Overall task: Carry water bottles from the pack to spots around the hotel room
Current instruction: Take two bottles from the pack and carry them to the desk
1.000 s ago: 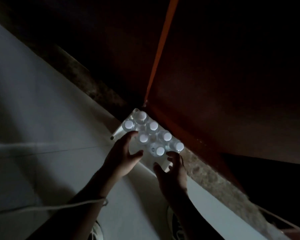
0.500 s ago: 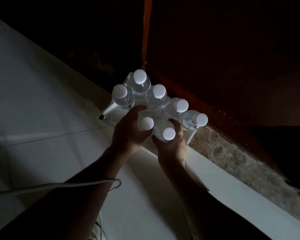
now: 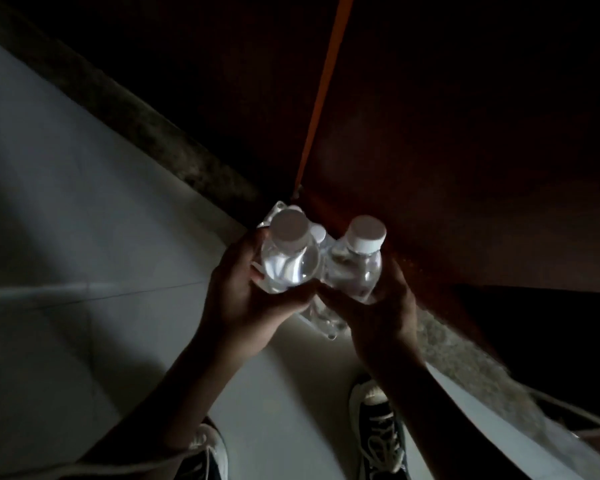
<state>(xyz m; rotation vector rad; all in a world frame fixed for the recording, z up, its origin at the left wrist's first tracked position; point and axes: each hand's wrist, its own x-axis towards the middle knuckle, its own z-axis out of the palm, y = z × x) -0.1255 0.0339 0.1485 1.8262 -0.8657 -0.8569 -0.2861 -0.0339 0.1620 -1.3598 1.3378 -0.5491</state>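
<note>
The scene is dim. My left hand (image 3: 246, 299) grips a clear water bottle (image 3: 290, 261) with a white cap, held upright and close to the camera. My right hand (image 3: 378, 317) grips a second clear water bottle (image 3: 355, 268) with a white cap, side by side with the first. Below and behind them lies the plastic-wrapped pack (image 3: 321, 318) on the floor in the corner. It is mostly hidden by the two bottles and my hands; a cap or two (image 3: 317, 233) shows between the bottles.
Pale floor tiles (image 3: 84, 271) spread to the left. A stone skirting strip (image 3: 160, 133) runs diagonally along dark wooden panels (image 3: 465, 150) with an orange edge (image 3: 326, 81). My two dark sneakers (image 3: 378, 434) stand at the bottom. A white cord crosses the lower left.
Both hands reached into the pack, closed on one bottle each, and lifted the two bottles up toward the camera. The pack stays on the floor below.
</note>
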